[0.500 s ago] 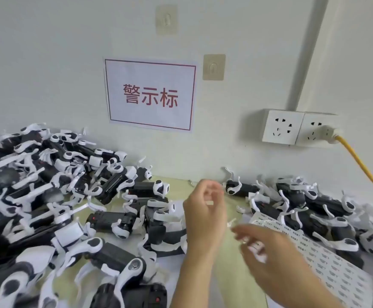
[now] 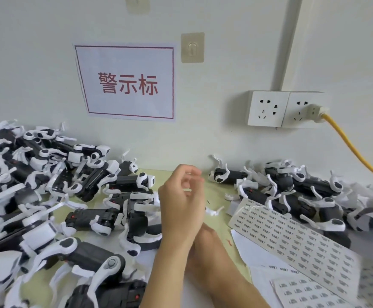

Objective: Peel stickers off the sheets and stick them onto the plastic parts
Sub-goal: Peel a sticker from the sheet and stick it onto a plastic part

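A big pile of parts (image 2: pixel 54 196) fills the left of the frame. At centre the left hand (image 2: pixel 181 207) is raised, fingers curled loosely toward the thumb; blur hides whether it pinches anything. Just below and behind it, the right hand (image 2: pixel 205 247) lies mostly hidden, so its fingers cannot be told. Sticker sheets (image 2: pixel 292 238) spread at lower right, with a smaller heap of parts (image 2: pixel 292 187) beyond them by the wall.

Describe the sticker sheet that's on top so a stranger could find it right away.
Start at the wall sockets and drop to the table's right side. The long sticker sheet lies diagonally there, over blank paper, and is the biggest sheet of labels.
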`<state>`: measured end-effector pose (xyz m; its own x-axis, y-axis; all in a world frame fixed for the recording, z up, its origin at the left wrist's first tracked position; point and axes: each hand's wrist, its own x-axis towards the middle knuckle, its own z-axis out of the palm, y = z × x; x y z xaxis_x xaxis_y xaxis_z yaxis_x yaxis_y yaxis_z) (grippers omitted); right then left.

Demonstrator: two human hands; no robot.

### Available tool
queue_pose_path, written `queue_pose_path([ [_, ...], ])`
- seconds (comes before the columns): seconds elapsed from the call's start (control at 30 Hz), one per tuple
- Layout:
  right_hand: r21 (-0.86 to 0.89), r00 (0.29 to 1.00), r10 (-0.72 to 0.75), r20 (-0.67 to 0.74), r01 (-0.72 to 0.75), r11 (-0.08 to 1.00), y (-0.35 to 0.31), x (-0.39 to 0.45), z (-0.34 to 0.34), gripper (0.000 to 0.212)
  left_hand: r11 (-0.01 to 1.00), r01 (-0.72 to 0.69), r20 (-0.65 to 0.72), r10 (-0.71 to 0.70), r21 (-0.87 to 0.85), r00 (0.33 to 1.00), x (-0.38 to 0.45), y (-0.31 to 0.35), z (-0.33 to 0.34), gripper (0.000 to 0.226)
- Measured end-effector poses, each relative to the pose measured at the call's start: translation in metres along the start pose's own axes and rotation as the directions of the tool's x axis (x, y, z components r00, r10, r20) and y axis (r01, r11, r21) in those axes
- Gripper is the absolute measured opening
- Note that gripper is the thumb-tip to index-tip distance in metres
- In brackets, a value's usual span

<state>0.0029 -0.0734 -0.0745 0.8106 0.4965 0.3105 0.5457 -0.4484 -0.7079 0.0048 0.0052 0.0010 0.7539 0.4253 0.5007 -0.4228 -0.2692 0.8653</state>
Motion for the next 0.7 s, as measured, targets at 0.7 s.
queue_pose_path([
  [0.7, 0.354, 0.894, 0.146, -0.423, 0.014, 0.935, -0.002, -0.007, -0.107, 0.045, 0.976, 0.147, 0.565, -0.214, 0.162, 0.797, -0.015, -0.014, 0.005, 0.088],
])
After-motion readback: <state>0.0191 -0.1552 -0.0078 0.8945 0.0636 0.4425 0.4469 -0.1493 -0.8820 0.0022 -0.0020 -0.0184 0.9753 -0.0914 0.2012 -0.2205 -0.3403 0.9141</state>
